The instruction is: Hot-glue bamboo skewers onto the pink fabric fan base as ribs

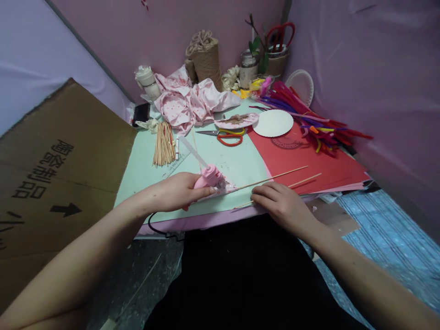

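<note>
In the head view, the pink glue gun (210,174) sits in the left hand (177,191) at the near part of the desk (137,172); the fingers are closed around its body, and the thumb lies along its near side, pointing right. A translucent glue stick (194,150) juts out of the gun up and to the left, away from the person, well clear of the fingers. Just right of the thumb tip, close against the gun, is a small patterned piece (227,185); its shape is too cluttered to make out. The upper wooden stick (275,177) has its left end by that piece and slants to the right, passing just beyond the fingertips of the right hand (283,204) and out over the red paper (309,160). The lower wooden stick (305,180) runs beneath the right hand, showing on both sides of it; these fingers lie close together, bent downward, with their tips at the stick, and I cannot tell whether they pinch it or merely press on it. Farther from the person, the scissors (220,133) lie between a bundle of sticks (164,146) on the left and a white disc (274,123) on the right.
</note>
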Demonstrator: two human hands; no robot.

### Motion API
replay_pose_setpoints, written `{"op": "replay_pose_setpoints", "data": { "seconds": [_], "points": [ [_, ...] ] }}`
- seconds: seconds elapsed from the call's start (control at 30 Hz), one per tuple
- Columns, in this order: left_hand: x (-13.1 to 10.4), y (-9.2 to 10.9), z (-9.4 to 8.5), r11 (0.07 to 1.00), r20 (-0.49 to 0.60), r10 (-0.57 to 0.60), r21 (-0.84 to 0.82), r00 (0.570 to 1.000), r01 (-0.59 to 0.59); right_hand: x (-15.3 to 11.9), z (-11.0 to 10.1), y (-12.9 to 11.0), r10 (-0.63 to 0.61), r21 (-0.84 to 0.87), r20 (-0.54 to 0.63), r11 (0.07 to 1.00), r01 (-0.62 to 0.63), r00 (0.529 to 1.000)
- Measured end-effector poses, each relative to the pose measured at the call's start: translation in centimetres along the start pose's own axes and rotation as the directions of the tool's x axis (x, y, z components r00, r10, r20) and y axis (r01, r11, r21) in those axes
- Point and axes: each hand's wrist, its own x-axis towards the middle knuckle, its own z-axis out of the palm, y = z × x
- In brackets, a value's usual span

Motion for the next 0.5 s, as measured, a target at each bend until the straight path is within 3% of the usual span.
{"op": "replay_pose_setpoints", "data": {
  "seconds": [0.5],
  "points": [
    [-0.18,0.35,-0.17,1.0,-0.002,-0.003,0.016,1.0,0.003,0.3,-0.6,0.33,-0.009,-0.02,-0.031,1.0,0.008,0.999]
  ]
}}
